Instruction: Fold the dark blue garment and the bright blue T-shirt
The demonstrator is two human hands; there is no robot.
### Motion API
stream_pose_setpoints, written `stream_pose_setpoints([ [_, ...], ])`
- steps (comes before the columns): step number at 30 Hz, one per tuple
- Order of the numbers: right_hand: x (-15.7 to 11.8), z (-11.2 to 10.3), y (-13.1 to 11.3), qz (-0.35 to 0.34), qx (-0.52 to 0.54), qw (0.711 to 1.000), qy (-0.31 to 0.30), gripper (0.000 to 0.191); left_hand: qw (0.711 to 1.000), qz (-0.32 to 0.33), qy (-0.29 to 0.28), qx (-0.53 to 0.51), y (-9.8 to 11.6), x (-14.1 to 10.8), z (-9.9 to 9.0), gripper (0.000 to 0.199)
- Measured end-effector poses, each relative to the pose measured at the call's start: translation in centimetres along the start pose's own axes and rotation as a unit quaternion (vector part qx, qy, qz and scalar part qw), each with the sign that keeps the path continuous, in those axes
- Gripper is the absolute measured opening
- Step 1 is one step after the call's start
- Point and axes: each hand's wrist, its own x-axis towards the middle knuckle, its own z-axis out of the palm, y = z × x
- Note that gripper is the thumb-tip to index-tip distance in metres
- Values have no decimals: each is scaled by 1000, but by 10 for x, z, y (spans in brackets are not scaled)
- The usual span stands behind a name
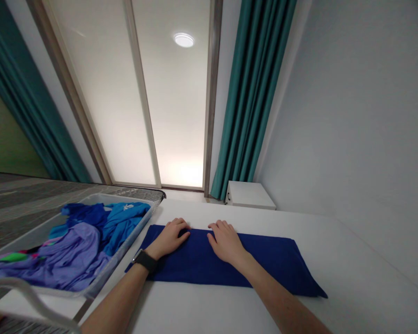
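Observation:
A dark blue piece of cloth (202, 264), folded into a long flat band, lies across the white table; whether it is a garment I cannot tell. My left hand (174, 236), with a black watch (144, 260) on its wrist, rests palm down on the left half, fingers stretched over the far edge. Near the middle of the band, my right hand (225, 240) lies in the same way, its fingertips at the far edge. Both hands are open, thumbs pointing toward each other, with a gap of cloth between them. The cloth's right end tapers to a loose corner toward me.
Left of the table stands a pale plastic bin (116, 241) holding crumpled purple and blue clothes (73, 246). A grey curved bar (31, 297) crosses the lower left. Beyond the white table (181, 306) are a small white cabinet (251, 195), green curtains (254, 93) and frosted sliding doors (174, 106). A wall rises on the right.

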Motion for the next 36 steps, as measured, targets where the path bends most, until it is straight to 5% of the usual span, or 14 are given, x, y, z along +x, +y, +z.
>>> stream_pose_setpoints([
  [10,4,33,-12,-3,-41,999,22,27,1000,-14,3,-22,1,1,-6,22],
  [25,17,28,1,-13,-28,999,-42,30,985,-138,-32,100,-8,1,-6,45],
  [36,19,28,5,-5,-41,997,-62,30,989,-117,-27,82,-27,-6,-20,44],
])
